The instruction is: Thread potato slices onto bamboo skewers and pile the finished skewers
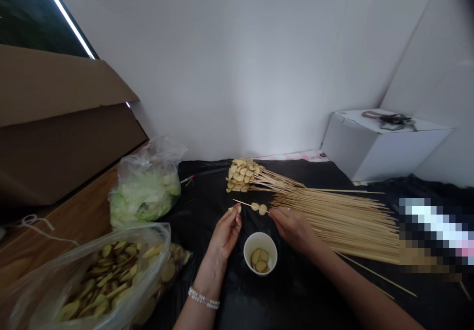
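Observation:
My right hand (291, 225) grips a thin wooden skewer (242, 202) that points left, with two potato slices (258, 208) threaded along it. Close to the skewer's tip, my left hand (226, 229) pinches another potato slice (238, 209) between thumb and fingers. Just below and between both hands stands a white cup (260, 236) with several slices inside. Behind the hands lies a pile of filled potato skewers (242, 174), slices to the left and sticks to the right. A broad heap of bare skewers (351, 221) spreads beside my right hand and passes partly behind it.
At the lower left, an open plastic bag (148, 280) holds many potato slices. Behind it sits a clear bag of green vegetables (146, 197). A cardboard box (62, 147) stands far left, a white box (370, 145) back right. Black sheeting (237, 305) covers the table.

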Available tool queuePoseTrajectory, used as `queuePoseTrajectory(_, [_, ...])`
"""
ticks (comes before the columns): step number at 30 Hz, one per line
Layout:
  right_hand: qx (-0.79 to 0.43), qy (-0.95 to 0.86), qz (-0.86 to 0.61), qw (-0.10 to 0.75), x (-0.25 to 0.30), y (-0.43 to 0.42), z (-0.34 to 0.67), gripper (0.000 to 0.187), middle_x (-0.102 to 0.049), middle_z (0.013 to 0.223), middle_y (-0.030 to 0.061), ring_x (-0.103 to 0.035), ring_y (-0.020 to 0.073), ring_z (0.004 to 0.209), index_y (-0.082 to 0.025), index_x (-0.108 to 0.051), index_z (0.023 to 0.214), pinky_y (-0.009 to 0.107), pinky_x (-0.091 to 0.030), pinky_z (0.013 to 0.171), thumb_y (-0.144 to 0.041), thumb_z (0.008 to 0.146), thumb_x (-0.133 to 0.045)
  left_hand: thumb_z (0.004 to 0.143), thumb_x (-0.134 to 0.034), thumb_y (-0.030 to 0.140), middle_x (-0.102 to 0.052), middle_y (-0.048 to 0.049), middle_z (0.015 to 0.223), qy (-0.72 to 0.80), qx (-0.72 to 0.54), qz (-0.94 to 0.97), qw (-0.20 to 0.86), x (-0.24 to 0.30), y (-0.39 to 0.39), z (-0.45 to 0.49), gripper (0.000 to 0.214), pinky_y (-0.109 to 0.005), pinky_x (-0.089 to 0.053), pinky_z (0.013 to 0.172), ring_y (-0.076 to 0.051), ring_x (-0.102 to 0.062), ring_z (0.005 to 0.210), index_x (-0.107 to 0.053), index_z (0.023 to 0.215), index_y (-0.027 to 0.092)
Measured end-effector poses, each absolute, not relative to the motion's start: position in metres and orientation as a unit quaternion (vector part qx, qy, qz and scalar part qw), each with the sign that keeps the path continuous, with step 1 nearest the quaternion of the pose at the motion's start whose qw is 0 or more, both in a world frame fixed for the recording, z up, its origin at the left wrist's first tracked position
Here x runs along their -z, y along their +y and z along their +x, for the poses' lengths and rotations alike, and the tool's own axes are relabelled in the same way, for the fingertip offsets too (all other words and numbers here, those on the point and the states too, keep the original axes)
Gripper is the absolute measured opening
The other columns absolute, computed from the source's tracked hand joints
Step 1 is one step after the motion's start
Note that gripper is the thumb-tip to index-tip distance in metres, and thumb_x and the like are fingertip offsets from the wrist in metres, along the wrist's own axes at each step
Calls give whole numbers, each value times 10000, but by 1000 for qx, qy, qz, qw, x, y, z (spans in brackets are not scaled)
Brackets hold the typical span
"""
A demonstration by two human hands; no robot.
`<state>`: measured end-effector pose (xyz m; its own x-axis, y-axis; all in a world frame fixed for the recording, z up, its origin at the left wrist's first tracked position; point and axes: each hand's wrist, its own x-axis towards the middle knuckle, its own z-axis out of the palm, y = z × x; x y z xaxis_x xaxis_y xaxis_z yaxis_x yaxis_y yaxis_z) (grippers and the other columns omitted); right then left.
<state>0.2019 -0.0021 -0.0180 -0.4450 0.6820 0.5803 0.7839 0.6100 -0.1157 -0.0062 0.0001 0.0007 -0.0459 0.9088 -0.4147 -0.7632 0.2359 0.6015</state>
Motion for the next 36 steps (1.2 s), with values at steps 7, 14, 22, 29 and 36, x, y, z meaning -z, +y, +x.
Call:
queuePoseTrajectory(7, [88, -847, -436, 292, 20, -2, 202, 195, -615, 726, 28, -522, 128, 648, -179, -629, 875, 254, -288, 587, -145, 904, -439, 777, -510, -93, -694, -98, 832, 385, -614, 71, 685, 2, 1, -5, 240, -159, -559, 686, -118, -674, 746, -672, 852, 67])
queuePoseTrajectory(14, [94, -849, -436, 284, 18, -4, 200, 185, -605, 719, 19, -517, 135, 649, -180, -623, 870, 269, -274, 596, -161, 911, -444, 784, -531, -60, -686, -98, 797, 385, -606, 64, 693, -1, 1, -5, 179, -145, -557, 646, -116, -672, 712, -659, 835, 54])
queuePoseTrajectory(22, [94, -852, -431, 281, 24, -3, 200, 171, -598, 709, 11, -505, 130, 624, -179, -619, 882, 272, -249, 572, -162, 909, -451, 778, -518, -63, -682, -91, 807, 388, -601, 48, 697, -5, 0, -5, 184, -145, -554, 623, -114, -668, 711, -644, 827, 63])
queuePoseTrajectory(29, [94, -853, -429, 281, 26, -2, 201, 176, -589, 700, 11, -501, 126, 625, -181, -606, 826, 272, -251, 572, -170, 908, -451, 804, -533, -20, -677, -56, 772, 372, -602, 11, 707, -5, 1, -6, 176, -153, -542, 561, -96, -652, 644, -640, 869, 104])
queuePoseTrajectory(36, [103, -849, -425, 298, 24, -2, 200, 212, -601, 700, 14, -508, 121, 616, -176, -625, 864, 264, -259, 576, -212, 934, -428, 822, -517, -11, -680, -66, 773, 361, -603, -7, 711, -8, 0, -5, 165, -162, -544, 555, -103, -656, 648, -629, 885, 90])
